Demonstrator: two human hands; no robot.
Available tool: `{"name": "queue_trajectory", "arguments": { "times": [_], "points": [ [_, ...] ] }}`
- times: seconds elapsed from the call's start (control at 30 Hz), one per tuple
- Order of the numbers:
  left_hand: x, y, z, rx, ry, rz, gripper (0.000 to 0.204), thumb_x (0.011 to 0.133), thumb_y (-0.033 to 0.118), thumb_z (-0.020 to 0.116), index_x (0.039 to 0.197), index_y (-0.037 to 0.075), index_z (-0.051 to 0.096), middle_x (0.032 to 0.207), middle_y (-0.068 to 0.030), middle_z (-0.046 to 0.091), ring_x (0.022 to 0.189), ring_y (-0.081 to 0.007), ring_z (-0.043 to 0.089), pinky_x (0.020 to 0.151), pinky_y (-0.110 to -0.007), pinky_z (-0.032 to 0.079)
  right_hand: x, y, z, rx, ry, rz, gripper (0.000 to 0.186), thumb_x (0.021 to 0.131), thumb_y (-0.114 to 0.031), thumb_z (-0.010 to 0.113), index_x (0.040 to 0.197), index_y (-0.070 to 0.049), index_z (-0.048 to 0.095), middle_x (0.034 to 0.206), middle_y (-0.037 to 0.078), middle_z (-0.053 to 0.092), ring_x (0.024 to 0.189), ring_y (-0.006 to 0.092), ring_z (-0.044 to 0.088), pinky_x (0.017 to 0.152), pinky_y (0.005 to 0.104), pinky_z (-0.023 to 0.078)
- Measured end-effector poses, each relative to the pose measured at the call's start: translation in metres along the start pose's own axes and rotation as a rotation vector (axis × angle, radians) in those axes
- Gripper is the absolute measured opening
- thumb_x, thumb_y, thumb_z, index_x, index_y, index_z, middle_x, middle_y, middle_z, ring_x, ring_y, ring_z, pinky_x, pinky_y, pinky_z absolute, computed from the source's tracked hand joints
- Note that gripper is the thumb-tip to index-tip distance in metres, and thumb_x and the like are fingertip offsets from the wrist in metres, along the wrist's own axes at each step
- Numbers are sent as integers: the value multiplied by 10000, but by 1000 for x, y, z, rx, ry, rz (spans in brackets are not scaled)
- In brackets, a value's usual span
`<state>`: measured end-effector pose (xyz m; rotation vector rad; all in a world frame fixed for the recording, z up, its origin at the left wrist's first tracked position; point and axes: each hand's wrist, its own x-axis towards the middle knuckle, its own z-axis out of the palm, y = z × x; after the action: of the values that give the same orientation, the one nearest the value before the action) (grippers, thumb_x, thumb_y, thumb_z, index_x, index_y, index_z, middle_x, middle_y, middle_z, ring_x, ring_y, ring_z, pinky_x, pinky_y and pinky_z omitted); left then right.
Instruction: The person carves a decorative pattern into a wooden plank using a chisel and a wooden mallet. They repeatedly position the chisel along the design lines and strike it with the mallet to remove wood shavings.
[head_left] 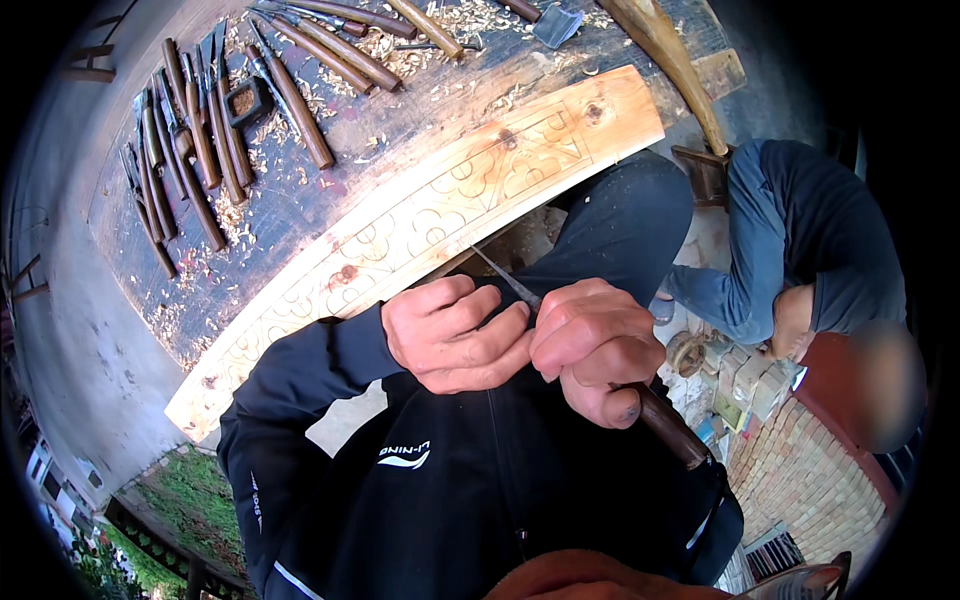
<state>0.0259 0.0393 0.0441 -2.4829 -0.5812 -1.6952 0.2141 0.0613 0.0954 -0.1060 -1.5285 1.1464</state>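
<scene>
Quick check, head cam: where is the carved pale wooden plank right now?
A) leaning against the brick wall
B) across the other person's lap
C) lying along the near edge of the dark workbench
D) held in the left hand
C: the carved pale wooden plank lies flat along the near edge of the dark workbench, while the left hand and right hand hold a wooden-handled carving chisel in front of it.

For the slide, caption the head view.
Both hands grip a wood-handled chisel above a carved plank.
</scene>
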Motion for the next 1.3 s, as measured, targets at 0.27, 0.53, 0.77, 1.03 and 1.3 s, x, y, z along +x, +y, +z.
{"name": "queue_trajectory", "arguments": {
  "times": [0.27, 0.53, 0.77, 1.03, 1.3],
  "points": [
    [22, 28, 11, 50, -315, -335, 397, 797, 101, 741, 1168, -38, 749, 943, -103, 739, 587, -107, 580, 492, -265, 415, -1, -16, -18, 228, 93, 105, 414, 1100, -294, 594, 779, -54, 489, 719, 108, 680, 460, 152, 526, 424, 296, 428],
    [24, 16, 14, 66, -296, -252, 415, 765, 118, 746, 1135, -70, 756, 948, -142, 762, 586, -140, 628, 496, -275, 451, -10, -31, -26, 155, 98, 103, 472, 1150, -355, 552, 794, -47, 514, 735, 96, 687, 499, 178, 600, 444, 304, 465],
    [10, 9, 23, -113, -291, -279, 379, 806, 125, 734, 1119, -88, 744, 971, -166, 756, 600, -171, 666, 510, -303, 503, -10, -27, -19, 61, 5, 82, 518, 1107, -371, 637, 735, -40, 494, 739, 117, 686, 512, 200, 615, 448, 311, 473],
    [12, 10, 17, -104, -283, -364, 356, 829, 111, 717, 1137, -66, 746, 951, -136, 753, 618, -172, 690, 508, -298, 509, -1, -17, -19, 185, 77, 126, 483, 1140, -394, 574, 798, -59, 513, 751, 113, 699, 481, 161, 581, 435, 282, 446],
    [26, 8, 27, -25, -230, -429, 410, 748, 75, 749, 1141, -40, 756, 983, -123, 767, 611, -157, 672, 512, -293, 506, 9, -29, -27, 196, 296, 82, 618, 1160, -586, 413, 782, -99, 447, 658, 49, 591, 433, 138, 502, 409, 265, 387]
  ]
}}
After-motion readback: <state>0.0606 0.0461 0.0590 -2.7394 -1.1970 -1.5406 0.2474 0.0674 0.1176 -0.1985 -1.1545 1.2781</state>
